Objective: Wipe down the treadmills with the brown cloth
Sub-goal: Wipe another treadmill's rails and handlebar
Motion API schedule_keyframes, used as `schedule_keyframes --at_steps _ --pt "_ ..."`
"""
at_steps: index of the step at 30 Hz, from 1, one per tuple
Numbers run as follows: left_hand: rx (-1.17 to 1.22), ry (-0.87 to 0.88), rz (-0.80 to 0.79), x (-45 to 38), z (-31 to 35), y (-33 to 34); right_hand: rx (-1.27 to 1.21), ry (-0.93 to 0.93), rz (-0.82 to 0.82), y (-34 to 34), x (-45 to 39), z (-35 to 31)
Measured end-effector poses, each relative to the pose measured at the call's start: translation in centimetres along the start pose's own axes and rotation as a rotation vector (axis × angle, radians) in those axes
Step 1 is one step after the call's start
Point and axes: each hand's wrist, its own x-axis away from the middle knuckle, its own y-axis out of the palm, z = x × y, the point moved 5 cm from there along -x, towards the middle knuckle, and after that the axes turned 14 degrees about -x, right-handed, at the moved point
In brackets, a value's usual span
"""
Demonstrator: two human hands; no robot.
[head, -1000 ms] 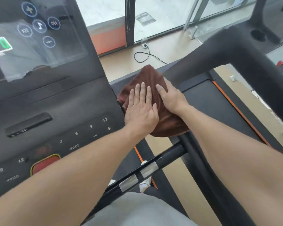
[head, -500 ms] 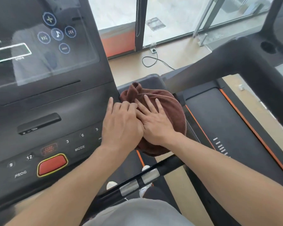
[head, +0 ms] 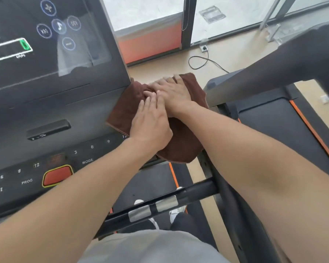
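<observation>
**Both hands flat on the cloth at the console's right edge**

Head view. Pale wooden floor (head: pixel 226 54) beyond the machine, with glass window panels (head: pixel 150 14) along its far side, an orange strip beneath the glass, and a black cable (head: pixel 203 62) looping from a floor socket. Nearer, filling the left: dark treadmill console (head: pixel 51 111) with a lit screen (head: pixel 36 33) of round icons, a red stop button (head: pixel 57 175) framed in yellow, and printed numbers beside "MODE" and "PROG". Draped over the console's right edge and its side arm: brown cloth (head: pixel 180 147), spread and slightly rumpled. Pressed on top, left hand (head: pixel 152 124) with fingers straight and close together, palm down. Just ahead and partly overlapping, right hand (head: pixel 174 92), likewise flat, fingers extended toward the window; fingertips somewhat blurred. Neither hand curled round the fabric, both simply pressing it. Below, black crossbar (head: pixel 160 205) with two metal grip plates, running belt (head: pixel 152 183) edged in orange, white shoes just visible. To the right, second treadmill (head: pixel 273 118) with its own dark belt and orange stripe.
</observation>
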Motion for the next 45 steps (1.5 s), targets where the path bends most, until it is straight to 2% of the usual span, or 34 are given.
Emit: schedule_keyframes --at_steps 3,6,9,15,25,31,37,40,45 --pt "0.041 -0.008 -0.052 -1.9 0.5 0.1 0.009 0.075 0.039 -1.1 -0.1 1.7" --pt "0.062 -0.032 -0.142 -3.2 0.4 1.0 -0.276 0.284 0.090 -2.2 0.9 5.1" --pt "0.047 0.048 -0.165 -3.5 0.9 2.3 -0.518 0.411 0.134 -2.0 2.6 7.4" --pt "-0.033 0.151 -0.046 -1.8 2.4 4.0 -0.796 0.439 0.148 -0.8 5.9 8.7" --pt "-0.021 0.247 -0.020 2.2 5.8 4.7 -1.035 0.472 0.156 1.6 12.2 10.1" --pt "-0.020 0.290 -0.031 5.2 7.5 5.2 -1.012 0.482 0.194 2.3 16.8 9.8" --pt "0.089 0.377 -0.084 10.1 9.7 5.6 -0.964 0.477 0.253 3.3 23.7 8.3" --pt "0.246 0.385 -0.160 14.0 10.8 7.1 -0.882 0.555 0.244 4.4 27.6 7.6" --pt "0.383 0.422 -0.057 20.8 12.3 8.7 -0.619 0.705 0.243 5.6 34.1 5.2"
